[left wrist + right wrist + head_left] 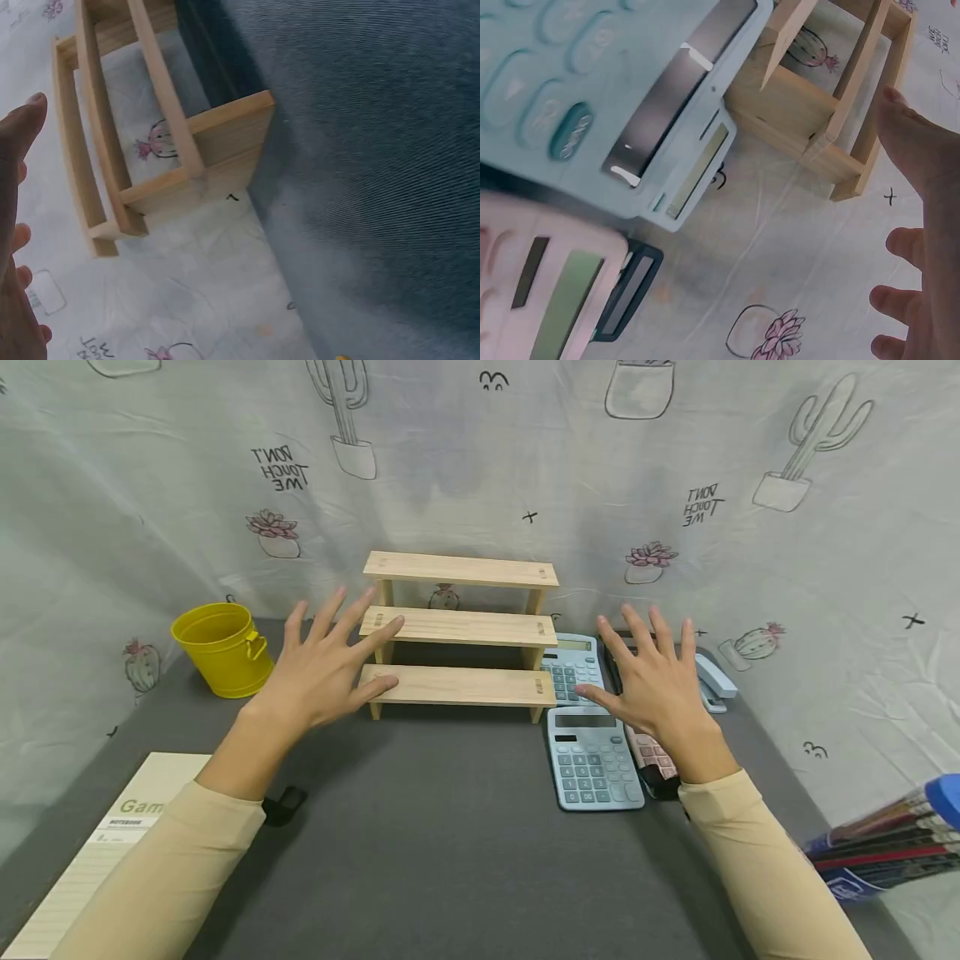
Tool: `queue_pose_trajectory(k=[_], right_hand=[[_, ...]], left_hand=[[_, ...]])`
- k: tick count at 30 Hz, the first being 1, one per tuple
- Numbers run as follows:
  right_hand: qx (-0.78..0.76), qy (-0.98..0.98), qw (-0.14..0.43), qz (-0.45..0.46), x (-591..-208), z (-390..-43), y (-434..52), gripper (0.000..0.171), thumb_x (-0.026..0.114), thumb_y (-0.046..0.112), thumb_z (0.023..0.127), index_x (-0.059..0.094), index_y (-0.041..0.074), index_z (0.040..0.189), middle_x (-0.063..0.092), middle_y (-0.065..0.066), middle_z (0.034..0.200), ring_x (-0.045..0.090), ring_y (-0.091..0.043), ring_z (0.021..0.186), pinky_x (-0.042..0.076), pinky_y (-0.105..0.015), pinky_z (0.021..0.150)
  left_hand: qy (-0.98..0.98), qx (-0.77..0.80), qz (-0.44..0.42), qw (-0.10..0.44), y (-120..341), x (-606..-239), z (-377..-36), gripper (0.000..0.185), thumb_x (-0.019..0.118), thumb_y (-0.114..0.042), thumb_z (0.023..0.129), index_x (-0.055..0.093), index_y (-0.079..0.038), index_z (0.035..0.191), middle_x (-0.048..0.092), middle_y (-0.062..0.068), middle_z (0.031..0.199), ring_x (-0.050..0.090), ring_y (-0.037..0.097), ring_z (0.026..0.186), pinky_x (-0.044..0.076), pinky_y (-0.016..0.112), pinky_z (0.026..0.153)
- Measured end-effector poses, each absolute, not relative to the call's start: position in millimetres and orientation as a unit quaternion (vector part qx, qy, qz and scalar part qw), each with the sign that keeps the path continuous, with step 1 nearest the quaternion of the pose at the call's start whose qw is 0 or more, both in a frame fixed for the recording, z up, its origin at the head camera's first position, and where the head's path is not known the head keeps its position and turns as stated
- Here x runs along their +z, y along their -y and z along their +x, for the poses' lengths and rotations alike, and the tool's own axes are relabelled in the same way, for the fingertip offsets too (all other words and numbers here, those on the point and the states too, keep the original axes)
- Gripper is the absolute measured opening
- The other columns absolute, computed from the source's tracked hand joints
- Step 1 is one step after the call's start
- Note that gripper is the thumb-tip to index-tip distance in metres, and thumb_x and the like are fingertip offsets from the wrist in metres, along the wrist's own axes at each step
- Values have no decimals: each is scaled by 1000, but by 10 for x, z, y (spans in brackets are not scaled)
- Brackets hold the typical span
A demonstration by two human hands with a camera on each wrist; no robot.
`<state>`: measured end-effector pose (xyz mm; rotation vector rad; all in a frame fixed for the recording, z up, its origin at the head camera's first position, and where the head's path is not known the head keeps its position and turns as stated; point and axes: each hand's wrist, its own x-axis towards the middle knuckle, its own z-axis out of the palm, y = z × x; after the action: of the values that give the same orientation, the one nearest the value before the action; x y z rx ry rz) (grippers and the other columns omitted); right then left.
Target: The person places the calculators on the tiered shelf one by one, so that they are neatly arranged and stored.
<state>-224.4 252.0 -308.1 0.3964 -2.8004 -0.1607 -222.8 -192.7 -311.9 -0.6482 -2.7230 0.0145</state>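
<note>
1. Left grip point(318, 668): fingers spread, raised over the desk point(465, 852); the wooden rack point(465, 686) (three stepped planks) sits just to its right.
2. Right grip point(660, 689): fingers also spread, raised; the same rack stands to its left, the front blue calculator point(596, 764) below and left.
3. Beneath the right grip, partly hidden: the pink calculator point(651, 750).
4. Left of the left grip: the yellow bucket point(225, 656); below and left, the notebook point(97, 868).

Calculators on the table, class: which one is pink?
The pink calculator, partly hidden by the right hand, just right of the front calculator in the head view. The front calculator and the back calculator are light blue.
</note>
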Motion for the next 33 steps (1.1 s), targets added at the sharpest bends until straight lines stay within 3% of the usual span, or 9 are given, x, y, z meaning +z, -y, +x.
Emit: queue_pose_trajectory(k=[17,33], right_hand=[[-18,981,141,135,-3251,-1987,-2927,102,64,73,87,24,21,165,20,-20,168,10,-48,155,-4,-70,119],[65,976,147,147,-3548,-1810,-3330,99,72,63,87,26,20,164,27,-24,164,25,-60,142,19,-79,107]], left_hand=[[970,-36,-204,129,2144,-3368,-2191,76,56,-64,98,29,-36,163,14,12,170,21,46,149,21,74,107],[974,-64,-204,69,2197,-3509,-2204,72,52,-63,101,29,-35,163,26,19,165,30,51,143,29,76,100]])
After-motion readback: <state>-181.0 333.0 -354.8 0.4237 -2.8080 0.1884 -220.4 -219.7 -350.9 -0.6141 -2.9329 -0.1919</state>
